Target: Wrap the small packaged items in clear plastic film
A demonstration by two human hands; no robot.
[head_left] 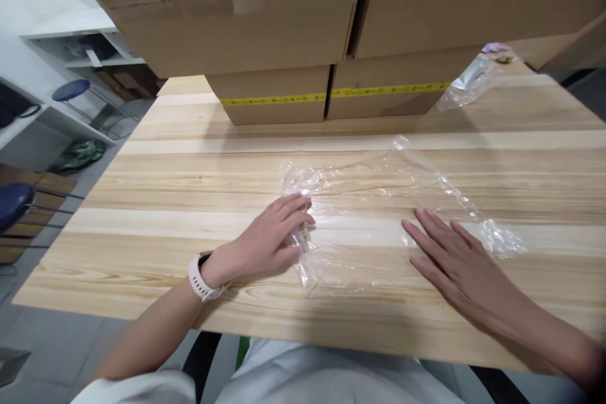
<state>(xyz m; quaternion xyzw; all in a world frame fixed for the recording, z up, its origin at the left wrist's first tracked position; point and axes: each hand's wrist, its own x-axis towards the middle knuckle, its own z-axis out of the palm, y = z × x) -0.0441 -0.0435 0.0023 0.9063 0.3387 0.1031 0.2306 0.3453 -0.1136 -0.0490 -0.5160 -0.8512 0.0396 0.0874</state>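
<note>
A crinkled clear plastic bag (pixel 360 221) lies spread flat on the wooden table (pixel 156 189) in front of me. At its left edge, my left hand (pixel 272 233) has curved fingers and thumb around some bunched plastic. A pale pink watch band circles that wrist. On the right part of the bag, my right hand (pixel 449 252) rests palm down, its fingers stretched out and slightly spread. Nothing shows inside the bag.
Large cardboard boxes (pixel 265 31) stand stacked at the table's far side, the lower ones with yellow tape (pixel 279 99). Right of them lies another clear plastic package (pixel 471 79). Blue stools (pixel 71 89) and white shelves stand beyond the left edge.
</note>
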